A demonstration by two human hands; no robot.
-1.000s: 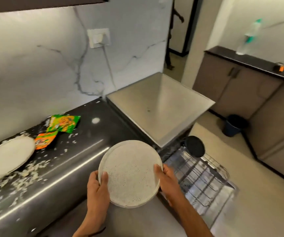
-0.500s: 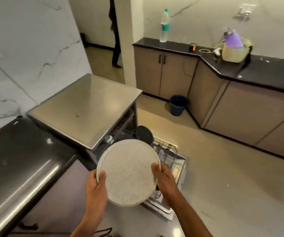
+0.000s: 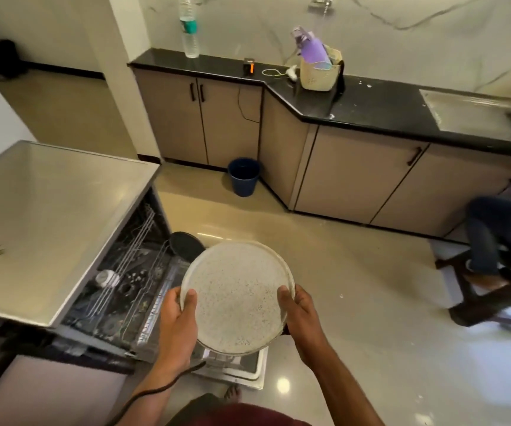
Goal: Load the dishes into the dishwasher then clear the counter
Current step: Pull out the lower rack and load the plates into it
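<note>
Both hands gripped a speckled plate (image 3: 237,298): left hand (image 3: 176,321) at its nine o'clock edge, right hand (image 3: 301,315) at three, above the open dishwasher (image 3: 119,290).

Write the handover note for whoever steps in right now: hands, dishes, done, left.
Left hand and right hand both grip the speckled plate by opposite edges, held above the dishwasher's pulled-out lower rack.
Dishwasher door is open; a dark round dish already stands at the rack's far end.
Done: at least that one dish loaded.
Left: slot this plate into the rack, then load any remaining dishes and clear the counter, which is out of view here.
</note>
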